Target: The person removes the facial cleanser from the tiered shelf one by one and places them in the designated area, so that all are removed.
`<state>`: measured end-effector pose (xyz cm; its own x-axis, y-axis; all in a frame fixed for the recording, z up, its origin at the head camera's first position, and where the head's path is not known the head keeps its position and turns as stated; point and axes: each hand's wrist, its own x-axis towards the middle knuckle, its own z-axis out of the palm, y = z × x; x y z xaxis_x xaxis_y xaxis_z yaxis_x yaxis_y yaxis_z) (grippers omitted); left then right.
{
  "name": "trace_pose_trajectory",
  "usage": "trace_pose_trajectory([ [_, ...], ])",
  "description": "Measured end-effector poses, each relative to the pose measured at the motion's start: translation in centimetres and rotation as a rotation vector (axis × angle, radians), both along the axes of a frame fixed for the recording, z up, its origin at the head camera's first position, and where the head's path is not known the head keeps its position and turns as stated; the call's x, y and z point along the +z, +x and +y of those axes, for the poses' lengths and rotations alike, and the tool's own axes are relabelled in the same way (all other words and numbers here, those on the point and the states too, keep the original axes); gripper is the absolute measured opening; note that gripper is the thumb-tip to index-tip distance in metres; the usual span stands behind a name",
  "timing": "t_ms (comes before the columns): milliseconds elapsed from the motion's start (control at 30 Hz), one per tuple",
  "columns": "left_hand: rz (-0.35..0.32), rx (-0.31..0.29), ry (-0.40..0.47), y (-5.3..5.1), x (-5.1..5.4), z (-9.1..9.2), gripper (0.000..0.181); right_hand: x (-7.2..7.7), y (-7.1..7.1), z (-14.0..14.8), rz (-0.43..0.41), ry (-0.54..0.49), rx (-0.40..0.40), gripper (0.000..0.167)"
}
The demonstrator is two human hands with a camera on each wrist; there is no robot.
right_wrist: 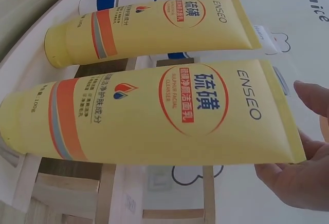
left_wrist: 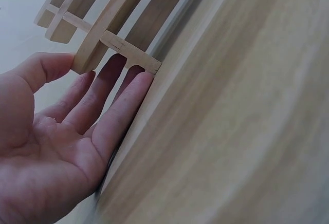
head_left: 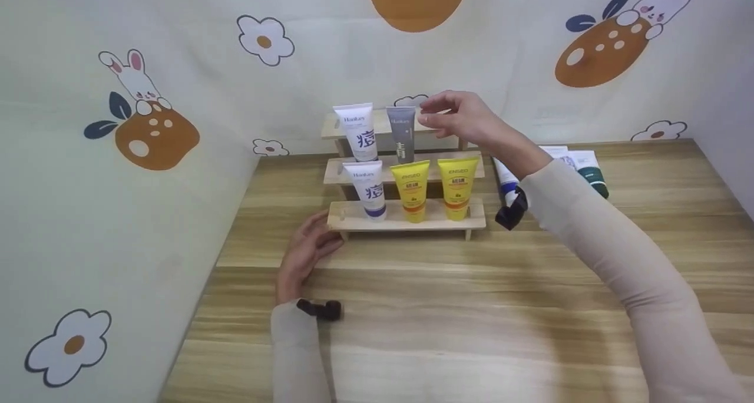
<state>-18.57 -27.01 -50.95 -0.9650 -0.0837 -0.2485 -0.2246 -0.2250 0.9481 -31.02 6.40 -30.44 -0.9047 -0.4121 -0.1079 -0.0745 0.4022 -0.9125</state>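
While the left hand (head_left: 306, 250) pinches the end of the wooden stand (head_left: 435, 210), some fingertips hidden, the right hand (head_left: 465, 119), fingers loosely parted, hovers just beside the grey tube (head_left: 403, 133), whose base on the middle tier (head_left: 333, 170) is obscured by a yellow tube (head_left: 412, 191).

From afar I saw two long, plain beige sleeves (head_left: 636, 273), a bit wrinkly, with a small black gadget (head_left: 511, 212) at each wrist.
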Motion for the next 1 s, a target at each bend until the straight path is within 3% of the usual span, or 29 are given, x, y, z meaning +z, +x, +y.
trace_pose_trajectory([
  [500,0.020,-0.002,0.006,0.0,-0.3,-0.1,0.049,0.8,-0.3,-3.0,-0.056,0.107,-0.031,0.046],
  [800,0.010,-0.004,0.015,0.0,-0.2,-0.1,0.048,0.6,-0.7,-3.5,-0.068,0.172,-0.051,0.040],
  [1000,0.018,0.002,0.023,0.0,-0.2,-0.1,0.048,0.5,-0.7,-3.4,-0.053,0.158,-0.070,0.035],
])
